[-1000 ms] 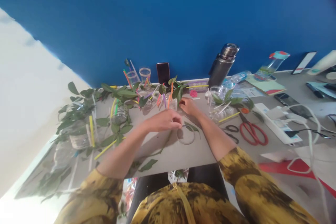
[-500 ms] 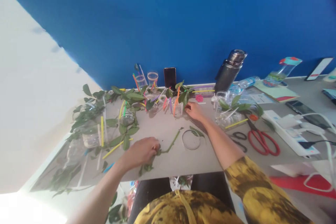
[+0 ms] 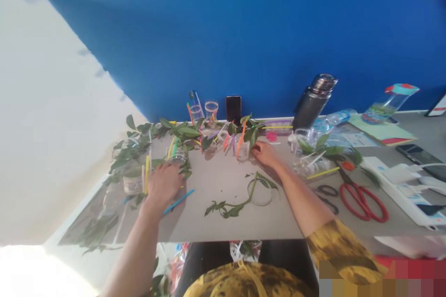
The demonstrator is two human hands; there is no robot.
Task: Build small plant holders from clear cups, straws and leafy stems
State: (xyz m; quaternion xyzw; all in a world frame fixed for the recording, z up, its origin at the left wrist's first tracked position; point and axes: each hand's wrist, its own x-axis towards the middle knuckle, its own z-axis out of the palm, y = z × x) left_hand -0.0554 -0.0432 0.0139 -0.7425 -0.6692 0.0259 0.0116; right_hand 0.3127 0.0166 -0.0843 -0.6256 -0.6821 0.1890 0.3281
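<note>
My left hand (image 3: pixel 163 186) is down over the table's left part, its fingertips next to a glass jar (image 3: pixel 179 154) with leafy cuttings and straws. A blue straw (image 3: pixel 178 202) lies against the lower edge of that hand; whether it is gripped I cannot tell. My right hand (image 3: pixel 265 155) rests at the far side, fingertips by a plastic cup (image 3: pixel 243 148) holding an orange straw and green leaves. Between the hands lies a loose leafy stem (image 3: pixel 232 207), with its upper end over a round transparent ring (image 3: pixel 259 193).
Jars with cuttings and coloured straws line the grey table (image 3: pixel 223 222). Behind them stand a phone (image 3: pixel 233 110) and a steel flask (image 3: pixel 314 101). Red-handled scissors (image 3: pixel 362 202) and a white power strip (image 3: pixel 400 190) lie to the right. A blue wall rises behind.
My left hand has moved away from the stem's lower end, up and left toward the jar. The blue straw now lies by that hand. My right hand has barely moved.
</note>
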